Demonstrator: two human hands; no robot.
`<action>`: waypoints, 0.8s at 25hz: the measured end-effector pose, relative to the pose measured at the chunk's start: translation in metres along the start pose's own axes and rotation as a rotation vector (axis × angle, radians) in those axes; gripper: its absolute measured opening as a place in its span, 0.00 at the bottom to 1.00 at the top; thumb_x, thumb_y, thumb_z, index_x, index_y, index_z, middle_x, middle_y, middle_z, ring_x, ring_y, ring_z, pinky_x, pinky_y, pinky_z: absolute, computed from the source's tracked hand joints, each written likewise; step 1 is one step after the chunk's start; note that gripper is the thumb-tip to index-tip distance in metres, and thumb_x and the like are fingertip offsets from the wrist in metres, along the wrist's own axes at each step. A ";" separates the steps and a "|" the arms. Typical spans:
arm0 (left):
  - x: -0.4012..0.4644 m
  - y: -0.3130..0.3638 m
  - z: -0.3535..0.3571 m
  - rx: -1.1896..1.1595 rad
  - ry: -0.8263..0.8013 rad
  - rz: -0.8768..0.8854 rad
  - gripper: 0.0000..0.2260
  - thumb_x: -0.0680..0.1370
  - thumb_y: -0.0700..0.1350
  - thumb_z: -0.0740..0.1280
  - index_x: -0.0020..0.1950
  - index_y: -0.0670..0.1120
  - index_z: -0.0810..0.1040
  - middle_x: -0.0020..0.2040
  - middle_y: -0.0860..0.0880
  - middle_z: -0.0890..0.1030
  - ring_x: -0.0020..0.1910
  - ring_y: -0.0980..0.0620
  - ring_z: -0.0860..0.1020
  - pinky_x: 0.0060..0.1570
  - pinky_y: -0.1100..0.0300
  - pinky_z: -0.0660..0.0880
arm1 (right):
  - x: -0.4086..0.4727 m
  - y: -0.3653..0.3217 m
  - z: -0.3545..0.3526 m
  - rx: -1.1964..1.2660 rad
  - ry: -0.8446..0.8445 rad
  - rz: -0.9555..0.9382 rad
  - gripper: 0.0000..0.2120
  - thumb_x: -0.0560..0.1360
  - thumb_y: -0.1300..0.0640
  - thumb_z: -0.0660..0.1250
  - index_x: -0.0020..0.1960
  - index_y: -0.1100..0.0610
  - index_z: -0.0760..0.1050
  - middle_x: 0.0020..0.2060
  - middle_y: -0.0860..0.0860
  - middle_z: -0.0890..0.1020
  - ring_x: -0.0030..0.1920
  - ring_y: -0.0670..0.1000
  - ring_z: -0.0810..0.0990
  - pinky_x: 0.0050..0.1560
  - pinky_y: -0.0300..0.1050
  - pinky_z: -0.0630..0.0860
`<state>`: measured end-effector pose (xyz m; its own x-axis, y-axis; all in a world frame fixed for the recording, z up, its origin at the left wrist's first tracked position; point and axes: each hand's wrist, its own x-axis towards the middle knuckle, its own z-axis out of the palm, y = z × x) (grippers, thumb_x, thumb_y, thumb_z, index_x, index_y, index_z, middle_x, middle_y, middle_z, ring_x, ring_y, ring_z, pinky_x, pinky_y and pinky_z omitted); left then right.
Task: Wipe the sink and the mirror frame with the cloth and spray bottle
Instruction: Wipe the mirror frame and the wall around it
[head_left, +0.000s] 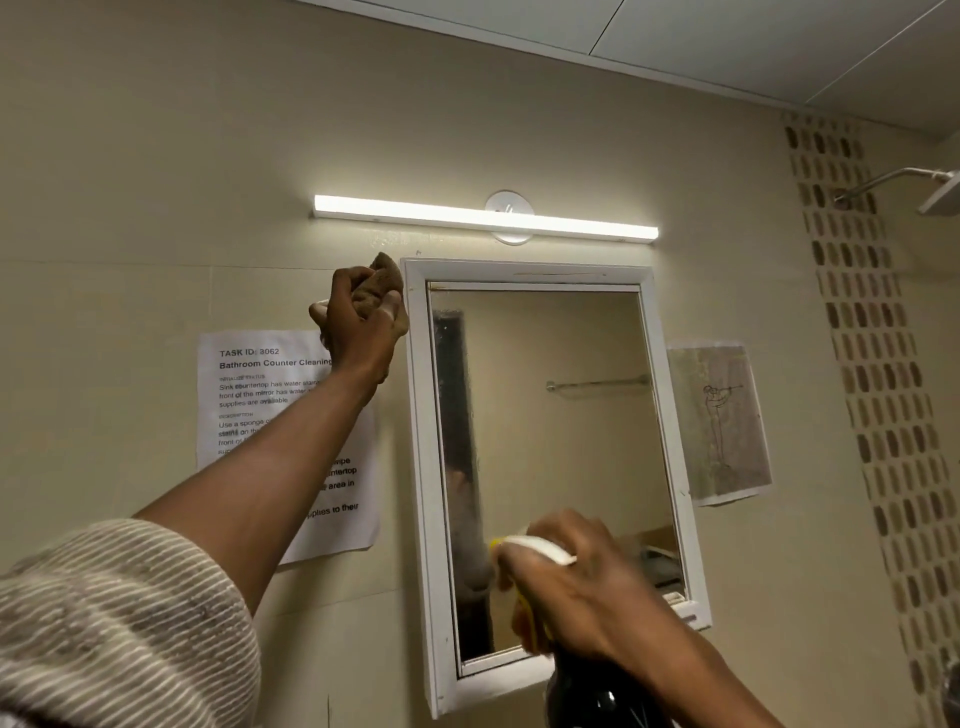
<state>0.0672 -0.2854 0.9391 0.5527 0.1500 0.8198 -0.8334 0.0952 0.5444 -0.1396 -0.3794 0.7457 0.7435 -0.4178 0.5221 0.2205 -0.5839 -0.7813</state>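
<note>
At the left edge a striped knit sleeve (119, 613) covers the upper arm, and the bare forearm reaches up and to the right across a printed task sheet (249, 410) taped to the beige wall tiles (130, 234). The left hand (358, 322) is closed tight around a bunched brown cloth (382, 283), fingers curled over it and thumb across the front, with a tuft of cloth sticking out above the fist. The cloth sits against the outer left edge of the white mirror frame (418, 415), just below its top left corner.

Above the mirror a lit tube light (483, 217) runs along the wall on a round white mount. The mirror glass (561, 415) is streaked and hazy down its left side and reflects a towel rail.

Lower down, in front of the mirror's bottom half, the right hand (587, 587) grips the spray bottle (597, 696) round its neck: the white and yellow trigger head pokes out to the left of the fingers and the dark body hangs below the palm. The hand is blurred, so finger placement on the trigger cannot be told.

Right of the frame a line drawing on paper (719, 421) is stuck to the wall, then a vertical mosaic tile strip (878, 364), and a shower head (935, 195) at the right edge. The sink is out of view.
</note>
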 end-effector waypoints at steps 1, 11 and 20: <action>0.002 0.000 0.001 -0.001 0.000 0.008 0.15 0.76 0.45 0.68 0.63 0.52 0.73 0.63 0.41 0.66 0.56 0.44 0.74 0.60 0.51 0.75 | -0.001 0.006 0.000 -0.024 0.013 0.014 0.07 0.78 0.46 0.69 0.48 0.50 0.78 0.38 0.49 0.84 0.28 0.37 0.82 0.28 0.34 0.78; 0.037 0.022 0.032 0.280 -0.231 0.155 0.20 0.77 0.47 0.70 0.69 0.54 0.75 0.69 0.40 0.64 0.67 0.38 0.68 0.73 0.44 0.63 | 0.016 0.010 -0.014 0.081 0.091 -0.064 0.08 0.78 0.44 0.70 0.51 0.47 0.81 0.39 0.40 0.86 0.40 0.34 0.84 0.39 0.29 0.79; -0.014 -0.033 0.026 0.327 -0.219 0.289 0.13 0.76 0.47 0.67 0.61 0.52 0.80 0.62 0.41 0.72 0.62 0.44 0.69 0.67 0.43 0.68 | 0.036 0.021 -0.016 0.096 0.104 -0.149 0.15 0.82 0.47 0.66 0.45 0.52 0.87 0.36 0.51 0.89 0.39 0.49 0.89 0.51 0.59 0.86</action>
<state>0.0874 -0.3166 0.9148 0.3157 -0.0888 0.9447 -0.9275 -0.2392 0.2874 -0.1181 -0.4183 0.7534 0.6299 -0.4048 0.6629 0.3859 -0.5775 -0.7194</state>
